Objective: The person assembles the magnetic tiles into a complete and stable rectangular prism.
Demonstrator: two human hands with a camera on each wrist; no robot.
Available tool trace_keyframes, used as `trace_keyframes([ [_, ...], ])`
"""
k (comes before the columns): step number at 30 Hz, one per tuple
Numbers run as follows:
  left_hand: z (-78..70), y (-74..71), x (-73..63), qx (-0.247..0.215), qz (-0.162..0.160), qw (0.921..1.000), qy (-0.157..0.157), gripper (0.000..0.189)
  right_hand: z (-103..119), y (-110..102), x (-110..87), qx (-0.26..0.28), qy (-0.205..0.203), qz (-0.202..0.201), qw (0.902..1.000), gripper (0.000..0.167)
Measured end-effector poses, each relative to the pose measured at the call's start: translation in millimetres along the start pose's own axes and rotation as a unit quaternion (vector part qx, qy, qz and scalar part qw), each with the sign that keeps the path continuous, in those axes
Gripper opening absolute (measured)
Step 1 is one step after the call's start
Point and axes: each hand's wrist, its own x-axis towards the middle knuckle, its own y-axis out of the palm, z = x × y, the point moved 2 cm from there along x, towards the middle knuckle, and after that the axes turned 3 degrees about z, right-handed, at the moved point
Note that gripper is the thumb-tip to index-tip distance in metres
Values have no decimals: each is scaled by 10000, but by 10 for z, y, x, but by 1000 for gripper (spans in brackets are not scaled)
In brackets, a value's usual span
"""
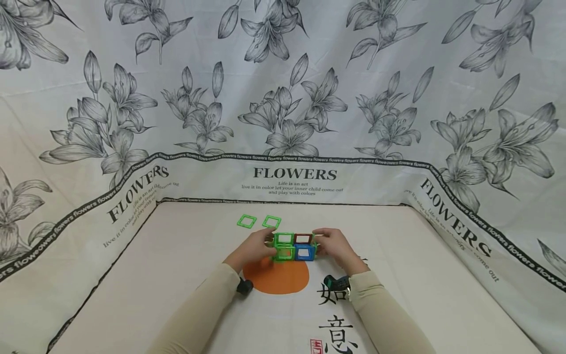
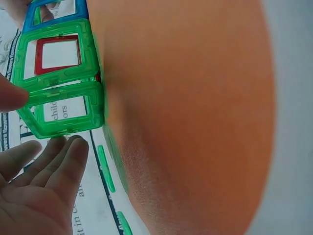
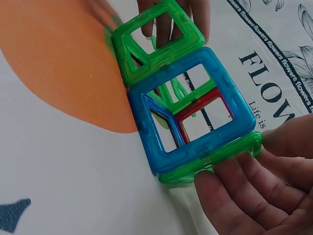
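Observation:
A small box-like build of square magnetic tiles [image 1: 285, 259] stands on the cloth. Green and blue [image 3: 144, 122] frames form its front, a red frame [image 1: 303, 235] shows behind the blue one, and green frames close the ends. My left hand [image 1: 253, 250] holds the left end, thumb at the front edge and fingers along the green end tile [image 2: 63, 128]. At the opposite end my right hand [image 1: 337, 248] grips the green end tile [image 3: 210, 159], with its thumb on one corner and fingertips against the side. Some of the inner tiles are hidden.
Two loose green square tiles, one farther left [image 1: 246, 221] and one nearer the build [image 1: 271, 217], lie flat behind the left hand. The pale cloth bears an orange circle [image 1: 276, 282] and black characters [image 1: 338, 337]. Flower-printed curtains [image 1: 292, 182] enclose the back and sides.

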Motion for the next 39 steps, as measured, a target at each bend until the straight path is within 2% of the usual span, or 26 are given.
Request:
trace_keyframes([
  [6, 21, 2, 41, 45, -10, 10000, 1, 77, -13, -14, -7, 84, -34, 53, 9999, 41],
  [14, 48, -26, 93, 190, -66, 9996, -173, 65, -20, -15, -39, 167, -64, 168, 9997, 45],
  [25, 6, -74, 139, 298, -234, 9986, -370, 59, -47, -26, -48, 185, -197, 303, 9992, 43],
  [31, -12, -116, 233, 837, -359, 9957, -184, 49, -37, -30, -50, 127, -314, 243, 9991, 44],
  [33, -3, -120, 260, 926, -395, 9946, -268, 48, -48, -24, -47, 141, -295, 251, 9991, 44],
  [37, 23, -117, 295, 759, -404, 9943, -626, 50, -71, -15, -44, 175, -265, 292, 9991, 44],
  [39, 33, -119, 313, 785, -381, 9937, -710, 48, -68, -13, -42, 203, -275, 303, 9990, 44],
])
